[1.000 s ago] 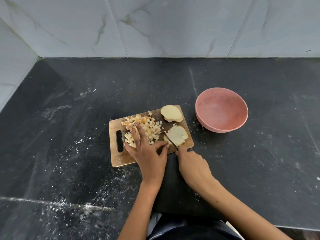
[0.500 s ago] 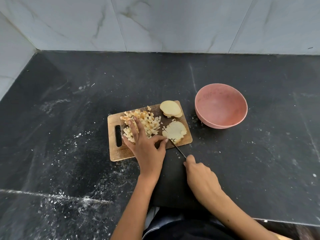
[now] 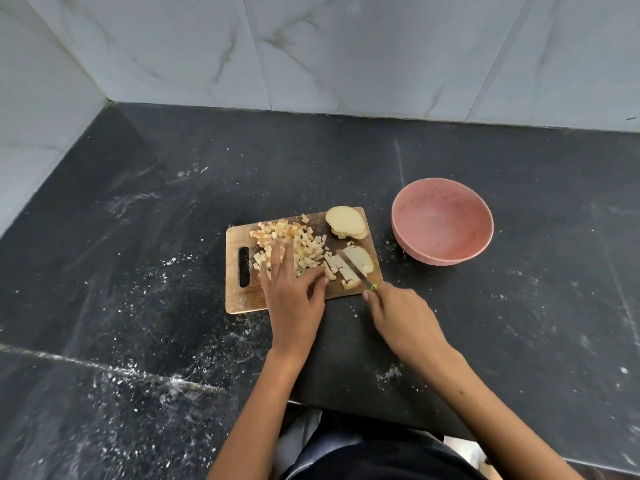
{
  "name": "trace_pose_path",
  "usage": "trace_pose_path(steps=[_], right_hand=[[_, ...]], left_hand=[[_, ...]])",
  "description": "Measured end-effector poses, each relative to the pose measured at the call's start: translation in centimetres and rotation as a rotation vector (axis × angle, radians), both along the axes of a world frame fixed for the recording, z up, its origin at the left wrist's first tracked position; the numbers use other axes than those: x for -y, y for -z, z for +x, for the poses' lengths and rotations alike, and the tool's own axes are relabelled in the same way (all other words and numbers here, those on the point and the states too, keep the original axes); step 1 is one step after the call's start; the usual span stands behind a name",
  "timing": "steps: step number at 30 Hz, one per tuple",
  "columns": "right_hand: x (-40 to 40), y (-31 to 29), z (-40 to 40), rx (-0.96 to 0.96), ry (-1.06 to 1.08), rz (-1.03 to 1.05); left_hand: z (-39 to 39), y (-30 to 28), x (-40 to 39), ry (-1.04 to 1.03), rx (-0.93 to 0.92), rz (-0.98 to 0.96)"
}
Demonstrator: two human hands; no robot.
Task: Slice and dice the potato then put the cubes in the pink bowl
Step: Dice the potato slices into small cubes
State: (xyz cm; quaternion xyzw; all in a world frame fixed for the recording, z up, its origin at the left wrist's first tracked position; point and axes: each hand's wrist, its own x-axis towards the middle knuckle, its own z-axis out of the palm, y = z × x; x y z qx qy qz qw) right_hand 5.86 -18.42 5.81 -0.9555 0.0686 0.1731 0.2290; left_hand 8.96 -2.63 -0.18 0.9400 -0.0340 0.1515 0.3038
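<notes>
A wooden cutting board lies on the black counter. A heap of potato cubes covers its left half. My left hand rests flat on the board with straight fingers over the cubes and its thumb by the cut strips. A partly cut potato slice lies at the board's right. My right hand grips a small knife whose blade lies across that slice. Two uncut slices sit stacked at the far right corner. The pink bowl stands empty to the right of the board.
The black stone counter carries white starchy specks around the board. Marble-tiled walls close off the back and left. The counter's front edge runs just before my body.
My right hand has pushed the knife forward again, so the blade lies back across the slice, which now shows separate strips. My left hand stays over the cubes.
</notes>
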Motion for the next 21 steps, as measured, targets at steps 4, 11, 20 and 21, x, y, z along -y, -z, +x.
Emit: trace_pose_path(steps=[4, 11, 20, 21], right_hand=[[1.3, 0.7, 2.2, 0.179, -0.003, -0.002], [1.1, 3.2, 3.8, 0.273, -0.004, 0.085], [1.0, 3.9, 5.4, 0.234, 0.049, 0.252], [0.9, 3.9, 5.5, 0.225, 0.067, 0.298]], left_hand=[[-0.8, -1.0, -0.1, 0.027, 0.093, -0.049], [-0.5, -0.2, 0.7, 0.189, -0.019, 0.043], [0.7, 1.0, 0.7, 0.200, 0.034, 0.092], [0.8, 1.0, 0.6, 0.195, 0.050, 0.106]])
